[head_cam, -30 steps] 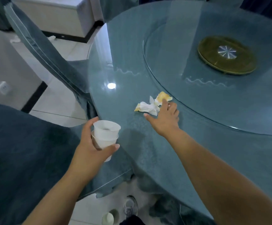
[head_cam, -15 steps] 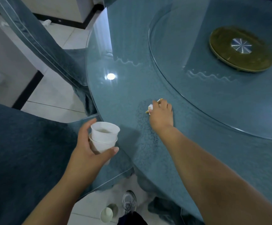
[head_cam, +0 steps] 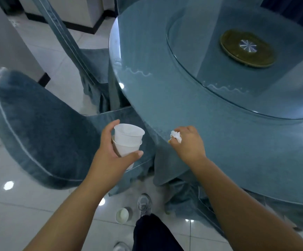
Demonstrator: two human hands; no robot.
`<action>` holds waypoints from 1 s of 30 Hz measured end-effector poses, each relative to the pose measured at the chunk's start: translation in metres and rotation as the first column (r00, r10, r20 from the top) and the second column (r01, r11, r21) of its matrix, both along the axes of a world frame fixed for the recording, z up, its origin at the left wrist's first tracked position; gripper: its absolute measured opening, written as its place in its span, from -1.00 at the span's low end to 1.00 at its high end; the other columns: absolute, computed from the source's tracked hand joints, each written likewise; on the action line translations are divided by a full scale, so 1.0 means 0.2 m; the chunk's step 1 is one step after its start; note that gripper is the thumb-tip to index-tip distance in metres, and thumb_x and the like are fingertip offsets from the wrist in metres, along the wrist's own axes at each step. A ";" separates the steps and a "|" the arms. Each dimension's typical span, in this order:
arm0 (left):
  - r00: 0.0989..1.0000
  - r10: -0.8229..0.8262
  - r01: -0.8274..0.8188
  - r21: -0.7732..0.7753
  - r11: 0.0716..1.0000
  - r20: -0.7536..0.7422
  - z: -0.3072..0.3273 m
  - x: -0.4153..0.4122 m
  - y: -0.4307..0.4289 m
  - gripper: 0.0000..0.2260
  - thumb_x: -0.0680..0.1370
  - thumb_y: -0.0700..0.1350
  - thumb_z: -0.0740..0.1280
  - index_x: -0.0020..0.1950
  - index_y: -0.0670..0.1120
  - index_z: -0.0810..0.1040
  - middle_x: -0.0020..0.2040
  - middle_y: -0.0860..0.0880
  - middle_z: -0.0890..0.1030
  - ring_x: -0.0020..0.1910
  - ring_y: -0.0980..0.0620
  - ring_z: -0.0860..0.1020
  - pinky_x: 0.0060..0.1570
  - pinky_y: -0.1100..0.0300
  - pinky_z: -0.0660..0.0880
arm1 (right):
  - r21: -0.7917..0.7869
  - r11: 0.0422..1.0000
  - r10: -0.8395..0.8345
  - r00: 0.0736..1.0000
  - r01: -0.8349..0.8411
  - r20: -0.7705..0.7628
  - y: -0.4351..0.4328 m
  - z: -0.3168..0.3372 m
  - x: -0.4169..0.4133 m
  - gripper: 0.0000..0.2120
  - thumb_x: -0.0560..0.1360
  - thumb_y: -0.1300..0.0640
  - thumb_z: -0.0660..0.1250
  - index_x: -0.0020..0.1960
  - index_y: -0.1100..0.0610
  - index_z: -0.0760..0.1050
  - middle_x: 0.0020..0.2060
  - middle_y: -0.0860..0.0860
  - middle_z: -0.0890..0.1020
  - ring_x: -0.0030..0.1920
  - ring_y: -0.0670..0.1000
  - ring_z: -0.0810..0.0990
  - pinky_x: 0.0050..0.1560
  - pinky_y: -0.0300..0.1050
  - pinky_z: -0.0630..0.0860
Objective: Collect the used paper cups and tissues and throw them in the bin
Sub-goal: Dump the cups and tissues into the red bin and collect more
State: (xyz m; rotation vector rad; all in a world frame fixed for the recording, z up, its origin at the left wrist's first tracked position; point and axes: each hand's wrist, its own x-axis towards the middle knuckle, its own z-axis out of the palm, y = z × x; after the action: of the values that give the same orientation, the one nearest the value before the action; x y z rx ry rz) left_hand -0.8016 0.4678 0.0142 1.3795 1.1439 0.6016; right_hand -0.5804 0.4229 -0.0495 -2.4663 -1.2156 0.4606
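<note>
A stack of 2 paper cups (head_cam: pixel 128 142) is gripped upright by the left hand (head_cam: pixel 110 156), fingers curled around the stack, beside the desk (head_cam: pixel 183 98) edge. A crumpled tissue (head_cam: pixel 176 136) is enclosed in the right hand (head_cam: pixel 188 144), fist closed, over the desk rim. 1 more cup (head_cam: pixel 122 215) is seen on the floor (head_cam: pixel 20 214) near a shoe (head_cam: pixel 144 203).

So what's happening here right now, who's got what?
A person is clearing litter from around a round glass-topped table. The left hand holds a stack of white paper cups, and the right hand is closed on a crumpled tissue at the table's near edge. Another paper cup lies on the floor beside the person's shoe. No bin is in view.
</note>
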 end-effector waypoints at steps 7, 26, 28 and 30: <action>1.000 -0.009 0.009 0.016 1.000 -0.002 -0.11 -0.30 -0.38 -0.31 0.38 -0.21 0.51 0.26 0.30 0.21 0.12 0.29 0.40 0.02 0.28 0.47 -0.23 0.51 0.44 | 0.080 0.996 0.056 0.991 -0.047 -0.124 -0.47 0.04 -0.37 -0.80 0.47 0.17 0.36 0.09 0.11 0.51 0.06 -0.06 0.35 -0.10 -0.05 0.47 -0.05 -0.18 0.44; 0.899 0.317 -0.349 -0.059 0.935 -0.301 -0.68 -0.78 -1.28 -0.32 0.33 -0.22 0.54 0.23 0.15 0.21 0.16 0.00 0.42 0.02 0.05 0.46 -0.14 0.29 0.41 | -0.103 0.843 0.496 0.837 -0.528 -0.231 -1.08 -0.47 -0.81 -0.83 0.42 0.13 0.39 -0.20 0.03 0.37 -0.19 -0.03 0.46 -0.15 0.04 0.47 -0.11 -0.06 0.46; 0.881 0.320 -0.367 -0.076 0.927 -0.349 -0.78 -0.80 -1.39 -0.33 0.32 -0.20 0.54 0.25 0.12 0.22 0.17 0.02 0.41 0.04 0.05 0.46 -0.15 0.29 0.40 | -0.149 0.813 0.522 0.819 -0.562 -0.239 -1.14 -0.57 -0.84 -0.83 0.43 0.12 0.36 -0.22 0.02 0.36 -0.25 -0.04 0.46 -0.17 0.08 0.48 -0.13 -0.04 0.46; 0.871 0.306 -0.368 -0.097 0.925 -0.385 -0.87 -0.83 -1.46 -0.30 0.32 -0.20 0.55 0.33 0.04 0.25 0.16 0.06 0.37 0.06 0.09 0.41 -0.11 0.30 0.37 | -0.219 0.785 0.529 0.811 -0.580 -0.251 -1.19 -0.68 -0.88 -0.85 0.42 0.11 0.34 -0.22 0.03 0.35 -0.28 -0.02 0.48 -0.19 0.10 0.49 -0.17 -0.01 0.48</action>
State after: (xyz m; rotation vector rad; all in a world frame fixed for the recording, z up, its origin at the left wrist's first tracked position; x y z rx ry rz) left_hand -0.9672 0.1753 -0.1596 1.1788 1.7234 0.4905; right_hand -0.7555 0.1847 -0.1847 -2.1686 -1.9159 1.0593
